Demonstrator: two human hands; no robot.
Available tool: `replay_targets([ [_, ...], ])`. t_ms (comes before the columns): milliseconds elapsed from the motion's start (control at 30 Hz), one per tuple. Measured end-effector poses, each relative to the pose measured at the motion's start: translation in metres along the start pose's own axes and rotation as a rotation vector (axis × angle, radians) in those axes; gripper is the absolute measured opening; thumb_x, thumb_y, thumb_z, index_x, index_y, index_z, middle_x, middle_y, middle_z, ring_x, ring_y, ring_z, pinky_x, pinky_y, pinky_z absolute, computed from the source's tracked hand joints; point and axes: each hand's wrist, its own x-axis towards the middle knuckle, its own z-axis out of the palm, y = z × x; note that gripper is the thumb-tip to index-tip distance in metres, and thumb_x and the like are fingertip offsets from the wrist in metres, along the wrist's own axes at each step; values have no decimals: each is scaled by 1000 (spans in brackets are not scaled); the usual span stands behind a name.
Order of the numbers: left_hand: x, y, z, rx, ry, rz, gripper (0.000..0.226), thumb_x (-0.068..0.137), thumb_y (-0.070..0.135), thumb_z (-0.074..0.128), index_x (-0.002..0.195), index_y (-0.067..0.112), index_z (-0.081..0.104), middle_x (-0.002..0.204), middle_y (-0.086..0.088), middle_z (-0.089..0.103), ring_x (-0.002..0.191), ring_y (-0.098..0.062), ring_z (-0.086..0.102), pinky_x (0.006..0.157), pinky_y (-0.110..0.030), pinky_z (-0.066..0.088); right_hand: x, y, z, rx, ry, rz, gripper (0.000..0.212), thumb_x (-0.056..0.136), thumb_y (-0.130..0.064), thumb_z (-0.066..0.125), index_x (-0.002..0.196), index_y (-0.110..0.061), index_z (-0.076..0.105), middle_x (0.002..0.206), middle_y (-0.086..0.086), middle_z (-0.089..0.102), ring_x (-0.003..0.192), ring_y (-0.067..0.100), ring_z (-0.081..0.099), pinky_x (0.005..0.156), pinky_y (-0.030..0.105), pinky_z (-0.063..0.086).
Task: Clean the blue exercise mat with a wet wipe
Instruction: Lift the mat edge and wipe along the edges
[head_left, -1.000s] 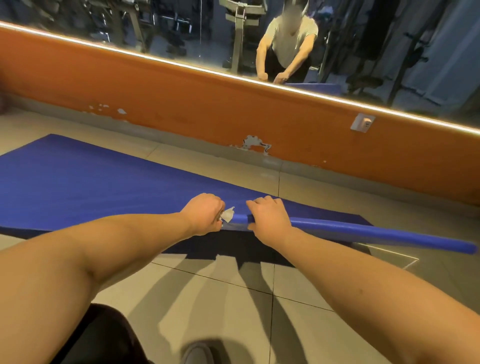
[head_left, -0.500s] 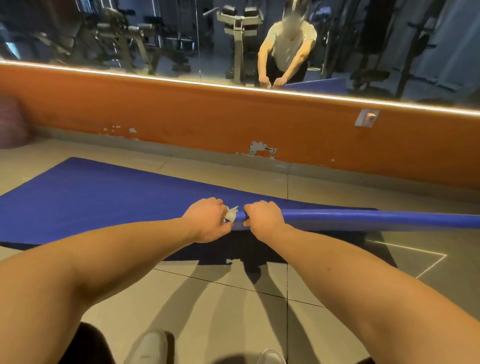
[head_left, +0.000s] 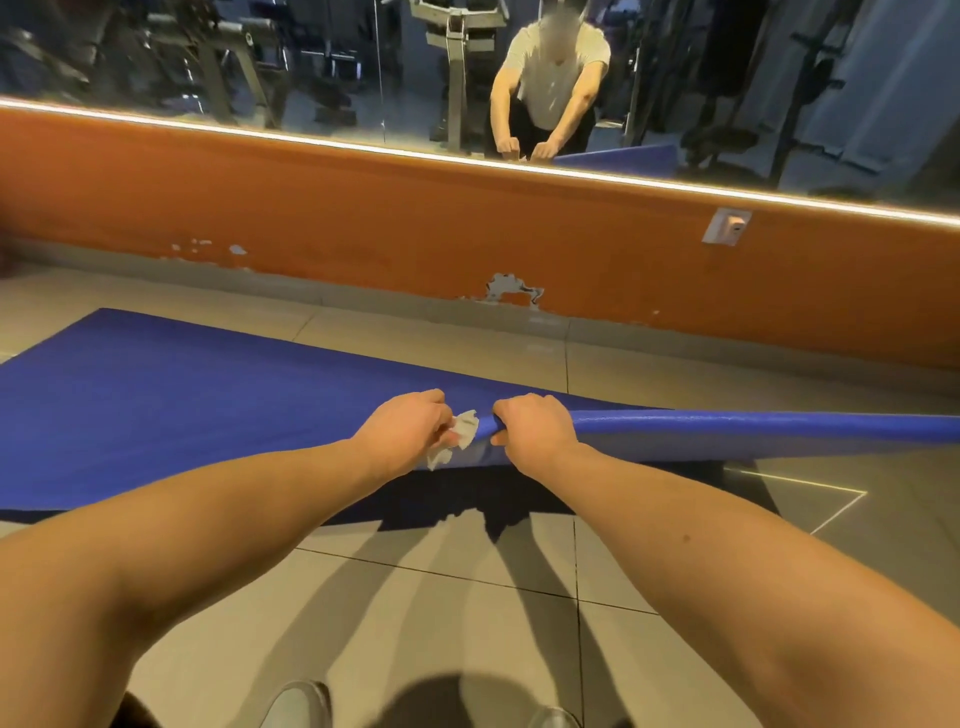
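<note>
The blue exercise mat lies on the tiled floor, stretching to the left. Its near right edge is lifted off the floor and curled over into a long roll that runs to the right frame edge. My right hand grips that curled edge at its left end. Just left of it, my left hand holds a crumpled white wet wipe against the mat's edge. A dark shadow falls on the floor under the raised edge.
An orange wall base with a lit strip and a mirror above runs along the back; a wall socket sits at the right. The mirror shows a person and gym machines. My shoes stand on the tiles below.
The lifted mat edge has risen a little and levelled out to the right. Both hands stay together at the same spot, and the view has pulled back, showing my shoes.
</note>
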Motion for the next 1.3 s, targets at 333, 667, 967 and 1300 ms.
replay_targets([
  [333, -31, -66, 33, -85, -30, -34, 18, 95, 33, 67, 106, 20, 70, 95, 3, 55, 78, -15, 59, 64, -23, 44, 9, -4, 10, 19, 14, 10, 9, 97, -22, 58, 105, -23, 62, 97, 1, 67, 90, 23, 61, 80, 35, 45],
  [667, 4, -13, 12, -85, -60, 5, 26, 98, 31, 57, 109, 10, 66, 101, -8, 57, 83, -23, 59, 70, -33, 46, 10, 3, 11, 76, -20, 71, 11, 96, -24, 62, 107, -26, 62, 99, -1, 67, 92, 20, 61, 87, 37, 51],
  [967, -70, -117, 59, -64, -224, -155, 25, 100, 36, 56, 109, 17, 71, 103, -1, 58, 89, -20, 61, 77, -30, 51, 14, -6, 16, 70, 8, 26, 6, 98, -27, 60, 103, -26, 64, 91, -1, 67, 85, 21, 62, 83, 37, 53],
  [1300, -20, -54, 38, -307, 4, -42, 31, 96, 40, 60, 110, 15, 73, 102, -2, 60, 85, -18, 59, 70, -27, 46, 15, -1, 16, 139, 11, 78, 7, 97, -24, 63, 103, -25, 66, 93, -1, 68, 86, 21, 63, 82, 37, 55],
])
